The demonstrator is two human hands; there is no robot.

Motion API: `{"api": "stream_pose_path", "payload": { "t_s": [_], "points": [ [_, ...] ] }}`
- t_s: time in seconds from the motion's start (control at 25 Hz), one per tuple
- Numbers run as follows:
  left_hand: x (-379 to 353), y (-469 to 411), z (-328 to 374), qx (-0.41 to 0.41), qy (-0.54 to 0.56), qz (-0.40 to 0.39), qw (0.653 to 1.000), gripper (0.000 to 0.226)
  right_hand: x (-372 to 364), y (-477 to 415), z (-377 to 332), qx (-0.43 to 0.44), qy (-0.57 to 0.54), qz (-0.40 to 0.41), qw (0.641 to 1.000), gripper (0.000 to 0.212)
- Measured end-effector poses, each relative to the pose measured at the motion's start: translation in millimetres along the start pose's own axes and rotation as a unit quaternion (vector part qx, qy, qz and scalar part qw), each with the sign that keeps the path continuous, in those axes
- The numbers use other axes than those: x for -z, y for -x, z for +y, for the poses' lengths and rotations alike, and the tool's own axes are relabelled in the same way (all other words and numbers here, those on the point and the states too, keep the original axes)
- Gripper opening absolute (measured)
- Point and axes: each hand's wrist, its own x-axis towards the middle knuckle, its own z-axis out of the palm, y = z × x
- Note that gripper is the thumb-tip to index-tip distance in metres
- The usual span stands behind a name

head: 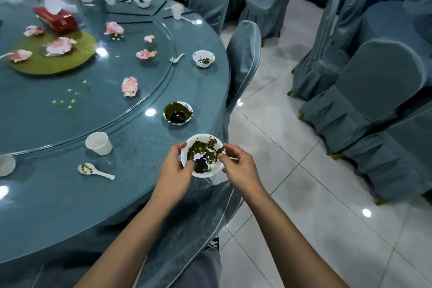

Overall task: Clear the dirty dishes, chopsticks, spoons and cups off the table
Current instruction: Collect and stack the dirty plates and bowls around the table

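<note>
Both hands (205,166) grip a white bowl (202,155) — smeared dark green inside.

You see a glossy glass turntable (105,105), velvety cloth chair covers (243,54), shiny floor tiles (304,194), your smooth white bowl (203,136).

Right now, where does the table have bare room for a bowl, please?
Bare tabletop lies between the white paper cup and the sauce-filled white bowl, and between the dirty white ceramic spoon and the table's edge. The glass turntable is crowded with crumpled pink napkins.
</note>
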Motion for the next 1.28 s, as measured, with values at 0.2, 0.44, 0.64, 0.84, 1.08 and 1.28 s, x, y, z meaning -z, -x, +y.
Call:
{"api": "stream_pose_path", "payload": {
  "t_s": [0.2,0.44,0.64,0.84,1.08,1.28],
  "points": [
    [-8.2,-35.8,9.6,0.04,0.023,0.051,0.998,0.041,-4.9,-57.5,-21.4,0.013,0.024,-0.052,0.998,0.031],
    [-19.8,-58.2,13.2,0.068,0.053,0.089,0.992,0.039,-8.4,-96.8,-27.1,0.008,0.047,-0.096,0.994,0.033],
    [-24.8,-75.6,21.9,0.08,0.066,0.122,0.987,0.039,-11.6,-128.9,-35.9,0.014,0.06,-0.129,0.99,0.035],
    [-44.6,-96.1,37.6,0.104,0.071,0.177,0.976,0.038,-6.5,-175.7,-49.2,0.037,0.08,-0.183,0.979,0.033],
    [-86.8,-114.3,56.8,0.13,0.096,0.245,0.956,0.037,3.3,-235.1,-59.0,0.056,0.12,-0.265,0.955,0.031],
    [-114.9,-137.6,67.4,0.153,0.111,0.309,0.932,0.04,15.9,-272.0,-69.7,0.085,0.13,-0.322,0.934,0.028]
  ]
}}
